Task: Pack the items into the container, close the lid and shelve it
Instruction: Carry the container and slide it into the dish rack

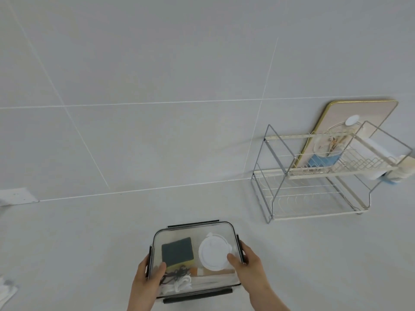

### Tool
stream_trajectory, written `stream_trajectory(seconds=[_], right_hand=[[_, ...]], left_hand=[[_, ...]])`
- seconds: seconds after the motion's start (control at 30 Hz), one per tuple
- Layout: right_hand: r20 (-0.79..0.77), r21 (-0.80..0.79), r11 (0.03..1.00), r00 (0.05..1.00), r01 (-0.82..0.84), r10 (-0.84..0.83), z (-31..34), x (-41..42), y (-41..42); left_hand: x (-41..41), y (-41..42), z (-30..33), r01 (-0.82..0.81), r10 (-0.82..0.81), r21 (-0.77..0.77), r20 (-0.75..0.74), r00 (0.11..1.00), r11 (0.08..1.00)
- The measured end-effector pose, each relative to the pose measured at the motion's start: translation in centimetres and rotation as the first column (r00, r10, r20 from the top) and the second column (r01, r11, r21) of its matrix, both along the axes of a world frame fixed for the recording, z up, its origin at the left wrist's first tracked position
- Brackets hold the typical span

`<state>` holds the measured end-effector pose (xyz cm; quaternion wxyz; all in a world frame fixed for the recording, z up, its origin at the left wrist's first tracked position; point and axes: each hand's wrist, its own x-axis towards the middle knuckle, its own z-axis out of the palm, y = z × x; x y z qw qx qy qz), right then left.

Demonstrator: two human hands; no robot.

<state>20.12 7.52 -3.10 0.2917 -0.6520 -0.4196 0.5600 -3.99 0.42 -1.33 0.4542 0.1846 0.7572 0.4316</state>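
Head view: our left hand point(149, 278) and right hand point(246, 267) grip the lidded container point(194, 232) by its sides on the table point(89, 243).

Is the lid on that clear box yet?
Yes. The clear lid covers the container, with the sponge seen through it. Both thumbs rest on top. Whether the latches are clipped is unclear.

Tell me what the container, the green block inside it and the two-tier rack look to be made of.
Container: clear, glossy plastic by the look, since the contents show through lid and walls; its dark edge clips look like opaque plastic. Green block: a scouring sponge, with a matte dark green pad over a yellow foam layer visible at its near edge. Rack: thin metal wire, silvery frame and cream-coated shelves.
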Motion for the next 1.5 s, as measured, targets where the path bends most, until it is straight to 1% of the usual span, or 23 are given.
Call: stream_trajectory(seconds=[0.13, 0.23, 0.33, 0.43, 0.57, 0.7, 0.93, 1.07, 1.2, 1.3, 1.5], right_hand=[[-0.014, 0.058, 0.997, 0.998, 0.054, -0.054, 3.4, 0.0, -1.4], [-0.055, 0.096, 0.989, 0.993, 0.108, -0.103, 5.6, 0.6, -2.4], [-0.082, 0.134, 0.978, 0.985, 0.162, -0.152, 7.4, 1.7, -3.4], [-0.077, 0.157, 0.963, 0.975, 0.219, -0.209, 8.6, 3.6, -4.4], [-0.069, 0.193, 0.935, 0.955, 0.298, -0.290, 9.8, 6.9, -5.0], [-0.055, 0.191, 0.914, 0.933, 0.359, -0.355, 9.3, 11.6, -4.6], [-0.043, 0.171, 0.875, 0.890, 0.454, -0.453, 7.6, 22.0, 0.2], [-0.043, 0.178, 0.878, 0.895, 0.445, -0.445, 6.9, 28.0, 5.0], [-0.045, 0.168, 0.900, 0.915, 0.403, -0.401, 6.8, 33.1, 11.0], [-0.051, 0.158, 0.922, 0.935, 0.354, -0.351, 6.7, 34.9, 15.0], [-0.078, 0.178, 0.953, 0.969, 0.244, -0.233, 5.4, 36.1, 21.3]], left_hand=[[-0.1, -0.8, 2.3, 0.059, -0.058, 0.063, -0.027, 0.998, 0.996], [0.2, -1.2, 3.7, 0.080, -0.078, 0.103, -0.018, 0.997, 0.991], [1.0, -1.4, 4.7, 0.122, -0.117, 0.141, -0.043, 0.992, 0.982], [2.7, -1.4, 5.4, 0.161, -0.156, 0.142, -0.046, 0.987, 0.977], [6.4, -0.9, 6.2, 0.180, -0.180, 0.146, -0.013, 0.984, 0.973], [10.7, 0.4, 6.5, 0.234, -0.241, 0.152, 0.028, 0.970, 0.960], [20.6, 5.8, 6.2, 0.337, -0.349, 0.145, 0.063, 0.935, 0.930], [26.7, 9.9, 5.6, 0.338, -0.346, 0.124, 0.057, 0.936, 0.933], [32.1, 14.2, 5.6, 0.298, -0.307, 0.127, 0.063, 0.950, 0.946], [34.5, 17.2, 5.5, 0.257, -0.266, 0.154, 0.045, 0.963, 0.954], [36.6, 21.7, 4.3, 0.116, -0.124, 0.181, 0.032, 0.992, 0.977]])
